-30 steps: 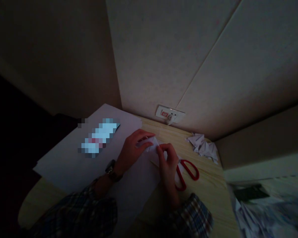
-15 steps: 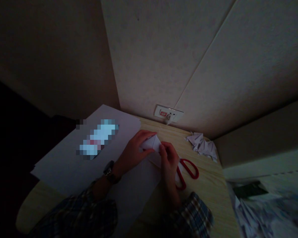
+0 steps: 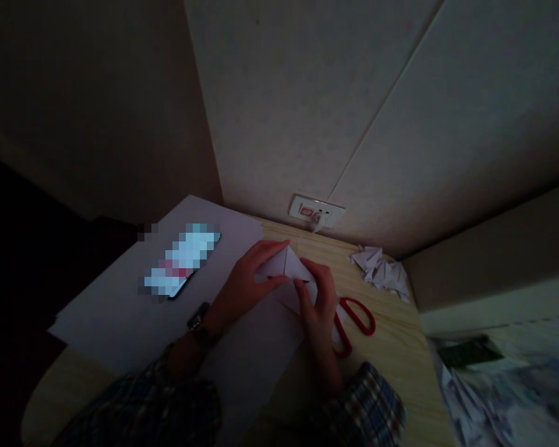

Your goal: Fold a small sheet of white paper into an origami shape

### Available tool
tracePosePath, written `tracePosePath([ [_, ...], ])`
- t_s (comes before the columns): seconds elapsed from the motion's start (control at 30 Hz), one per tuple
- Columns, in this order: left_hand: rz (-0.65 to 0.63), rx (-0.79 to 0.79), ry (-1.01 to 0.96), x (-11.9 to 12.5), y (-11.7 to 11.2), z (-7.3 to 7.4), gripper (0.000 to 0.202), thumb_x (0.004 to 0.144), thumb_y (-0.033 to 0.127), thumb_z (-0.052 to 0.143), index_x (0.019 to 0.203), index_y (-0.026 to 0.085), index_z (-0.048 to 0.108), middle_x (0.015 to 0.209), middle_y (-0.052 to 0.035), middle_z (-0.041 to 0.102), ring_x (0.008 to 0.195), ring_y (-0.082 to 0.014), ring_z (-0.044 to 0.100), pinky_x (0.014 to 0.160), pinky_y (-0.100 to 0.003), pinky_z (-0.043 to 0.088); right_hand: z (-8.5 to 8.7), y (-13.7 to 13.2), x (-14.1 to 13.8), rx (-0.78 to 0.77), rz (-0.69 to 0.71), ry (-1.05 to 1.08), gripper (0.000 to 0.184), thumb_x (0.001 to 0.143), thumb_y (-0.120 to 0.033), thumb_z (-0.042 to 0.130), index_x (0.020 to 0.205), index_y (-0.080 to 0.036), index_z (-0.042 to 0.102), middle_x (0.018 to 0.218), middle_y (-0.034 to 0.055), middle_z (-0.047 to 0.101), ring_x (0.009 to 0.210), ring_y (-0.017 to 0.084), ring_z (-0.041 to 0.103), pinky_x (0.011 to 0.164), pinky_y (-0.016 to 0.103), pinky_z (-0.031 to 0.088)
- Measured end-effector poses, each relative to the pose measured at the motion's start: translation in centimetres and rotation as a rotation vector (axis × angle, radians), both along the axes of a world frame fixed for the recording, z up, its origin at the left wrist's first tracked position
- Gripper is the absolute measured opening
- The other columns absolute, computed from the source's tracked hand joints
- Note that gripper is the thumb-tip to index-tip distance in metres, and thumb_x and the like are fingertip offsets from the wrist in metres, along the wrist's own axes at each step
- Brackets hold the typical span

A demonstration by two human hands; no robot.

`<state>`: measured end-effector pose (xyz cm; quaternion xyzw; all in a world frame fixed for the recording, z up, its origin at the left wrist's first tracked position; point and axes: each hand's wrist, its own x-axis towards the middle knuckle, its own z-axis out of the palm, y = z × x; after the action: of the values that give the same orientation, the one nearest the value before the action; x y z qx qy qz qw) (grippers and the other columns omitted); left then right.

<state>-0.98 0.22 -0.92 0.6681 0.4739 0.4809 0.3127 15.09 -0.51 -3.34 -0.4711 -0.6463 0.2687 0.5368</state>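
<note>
A small folded piece of white paper (image 3: 285, 263), triangular with a crease down its middle, is held between my two hands above the tabletop. My left hand (image 3: 252, 273), with a dark watch at the wrist, pinches its left side between thumb and fingers. On the right side, my right hand (image 3: 317, 290) grips it with thumb below and curled fingers above. Beneath the hands lie white paper sheets (image 3: 246, 347). Just right of my right hand rest scissors with red handles (image 3: 358, 315), their blades hidden.
A phone with a lit, blurred screen (image 3: 184, 257) lies on a stack of white sheets (image 3: 97, 310). Several folded paper pieces (image 3: 381, 273) sit at the table's back right corner. A wall socket (image 3: 315, 211) holds a plug. More folded paper (image 3: 470, 403) lies lower right, beyond the table edge.
The folded paper has turned and its crease now faces me as a wider triangle. My right hand's fingers have spread along its right side, from a tighter pinch at the corner.
</note>
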Motion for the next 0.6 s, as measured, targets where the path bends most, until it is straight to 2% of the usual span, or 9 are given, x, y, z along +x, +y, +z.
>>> tracePosePath([
  [0.2,0.003,-0.027,-0.072,-0.11,0.06,0.17,0.047,0.078,0.027,0.072,0.124,0.022,0.062,0.127,-0.0098,0.062,0.119,-0.0251,0.056,0.105,-0.04,0.045,-0.07,0.06,0.06,0.024,-0.011,-0.02,0.019,0.089,-0.028,0.059,0.107,-0.023,0.062,0.102,0.0051,0.063,0.097,0.021,0.058,0.086,0.038,0.047],
  [0.3,0.016,-0.058,-0.093,-0.03,-0.01,0.5,0.043,0.077,0.024,0.072,0.119,0.021,0.064,0.124,-0.0091,0.063,0.117,-0.0243,0.058,0.1,-0.038,0.047,-0.13,0.14,-0.06,0.035,-0.023,-0.005,0.017,0.088,-0.027,0.061,0.104,-0.023,0.061,0.1,0.0039,0.061,0.095,0.02,0.056,0.083,0.036,0.047],
  [0.5,0.06,-0.061,-0.171,0.11,0.14,0.25,0.026,0.071,0.021,0.076,0.094,0.019,0.064,0.112,-0.0088,0.066,0.106,-0.0233,0.061,0.089,-0.035,0.052,-0.2,0.24,-0.28,0.057,-0.038,0.04,0.009,0.086,-0.028,0.064,0.086,-0.022,0.056,0.097,0.0029,0.056,0.095,0.019,0.055,0.083,0.036,0.046],
  [0.6,0.087,-0.026,-0.13,0.15,0.27,0.04,0.015,0.072,0.023,0.075,0.085,0.019,0.066,0.11,-0.0091,0.066,0.105,-0.0241,0.062,0.091,-0.038,0.051,-0.02,0.17,-0.27,0.064,-0.042,-0.015,0.007,0.087,-0.028,0.061,0.085,-0.022,0.059,0.099,0.0035,0.057,0.097,0.02,0.055,0.086,0.038,0.046],
])
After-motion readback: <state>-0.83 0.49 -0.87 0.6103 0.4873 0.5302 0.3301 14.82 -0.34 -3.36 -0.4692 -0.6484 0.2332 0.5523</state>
